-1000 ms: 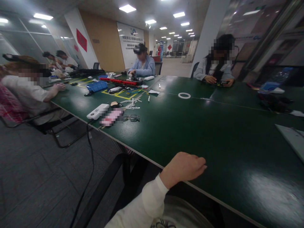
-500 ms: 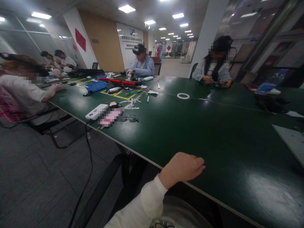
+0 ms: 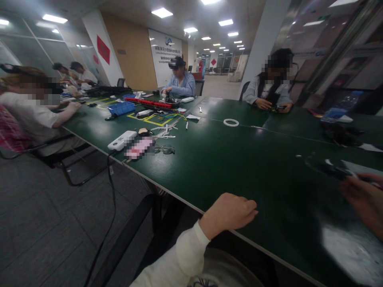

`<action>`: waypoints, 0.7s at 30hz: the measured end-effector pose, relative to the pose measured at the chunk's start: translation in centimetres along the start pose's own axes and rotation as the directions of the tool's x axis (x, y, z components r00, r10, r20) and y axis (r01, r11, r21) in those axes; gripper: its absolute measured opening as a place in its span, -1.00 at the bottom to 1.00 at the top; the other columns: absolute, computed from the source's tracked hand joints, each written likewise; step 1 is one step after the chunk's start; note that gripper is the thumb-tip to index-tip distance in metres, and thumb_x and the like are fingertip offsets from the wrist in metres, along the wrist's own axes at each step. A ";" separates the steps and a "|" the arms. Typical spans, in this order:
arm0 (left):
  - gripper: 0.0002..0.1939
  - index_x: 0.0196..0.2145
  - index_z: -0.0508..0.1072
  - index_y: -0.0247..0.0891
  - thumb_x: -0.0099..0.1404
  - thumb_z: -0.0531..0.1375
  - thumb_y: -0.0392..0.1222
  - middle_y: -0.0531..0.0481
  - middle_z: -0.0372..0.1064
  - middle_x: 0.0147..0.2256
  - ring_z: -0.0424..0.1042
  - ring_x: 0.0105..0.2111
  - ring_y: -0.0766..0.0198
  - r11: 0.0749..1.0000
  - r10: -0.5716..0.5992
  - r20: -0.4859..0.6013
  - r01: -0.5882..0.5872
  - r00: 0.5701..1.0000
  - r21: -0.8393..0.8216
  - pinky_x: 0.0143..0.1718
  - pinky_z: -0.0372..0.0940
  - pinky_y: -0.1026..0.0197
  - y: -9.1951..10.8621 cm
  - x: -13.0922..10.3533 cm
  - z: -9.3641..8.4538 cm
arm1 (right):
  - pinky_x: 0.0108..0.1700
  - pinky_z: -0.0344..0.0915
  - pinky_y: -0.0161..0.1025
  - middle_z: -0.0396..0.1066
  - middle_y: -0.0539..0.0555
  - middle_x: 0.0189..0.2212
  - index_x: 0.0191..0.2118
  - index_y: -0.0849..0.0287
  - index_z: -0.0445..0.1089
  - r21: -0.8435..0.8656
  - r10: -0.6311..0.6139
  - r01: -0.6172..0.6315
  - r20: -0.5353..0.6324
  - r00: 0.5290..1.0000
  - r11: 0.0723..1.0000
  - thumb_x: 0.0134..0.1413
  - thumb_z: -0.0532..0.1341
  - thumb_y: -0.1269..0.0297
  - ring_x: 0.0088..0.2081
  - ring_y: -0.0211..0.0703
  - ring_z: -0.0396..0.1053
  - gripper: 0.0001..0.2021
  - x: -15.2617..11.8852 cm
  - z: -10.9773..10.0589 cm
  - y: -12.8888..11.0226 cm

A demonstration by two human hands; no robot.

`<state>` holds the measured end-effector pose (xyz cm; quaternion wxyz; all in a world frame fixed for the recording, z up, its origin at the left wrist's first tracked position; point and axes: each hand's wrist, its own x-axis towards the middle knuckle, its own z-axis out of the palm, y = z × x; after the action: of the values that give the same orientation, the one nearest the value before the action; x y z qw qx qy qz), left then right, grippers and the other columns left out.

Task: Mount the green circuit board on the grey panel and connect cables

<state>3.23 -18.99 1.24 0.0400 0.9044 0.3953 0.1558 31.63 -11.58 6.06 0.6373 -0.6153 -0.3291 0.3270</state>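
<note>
My left hand (image 3: 229,213) rests at the near edge of the green table (image 3: 239,167), back up, with its fingers curled together and nothing seen in them. At the right edge of the view, my right hand (image 3: 363,199) is blurred and partly cut off. Its fingers are closed on a dark object (image 3: 335,170) with thin, wire-like parts, held over the table. The object's exact shape is smeared by motion. A white ring (image 3: 231,122) lies flat farther back on the table.
Glasses (image 3: 164,149), a pink phone-like item (image 3: 140,148) and a white power strip (image 3: 122,140) lie at the left. Beyond are paper strips (image 3: 167,129) and a blue tray (image 3: 121,108). A pale panel (image 3: 362,167) is at the right. Several people sit around the table.
My right hand has come into view from the right with the dark object. My left hand has hardly moved.
</note>
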 end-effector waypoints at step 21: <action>-0.77 -0.35 0.27 -0.28 0.35 -0.05 -0.12 0.05 0.38 -0.44 0.39 -0.47 0.33 1.000 0.001 -0.014 -0.001 1.000 0.007 -0.54 0.17 0.33 0.0 0.0 0.0 | -0.15 0.34 -0.08 0.28 0.27 0.00 0.03 -0.07 0.30 -0.562 0.450 -0.039 0.617 0.646 0.826 -0.13 0.25 0.03 -0.07 0.15 0.34 -0.49 3.0 -1.0 3.6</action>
<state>3.25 -19.00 1.27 0.0341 0.9036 0.3956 0.1606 34.11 -9.61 2.49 0.2182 -0.6165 -0.5371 0.5328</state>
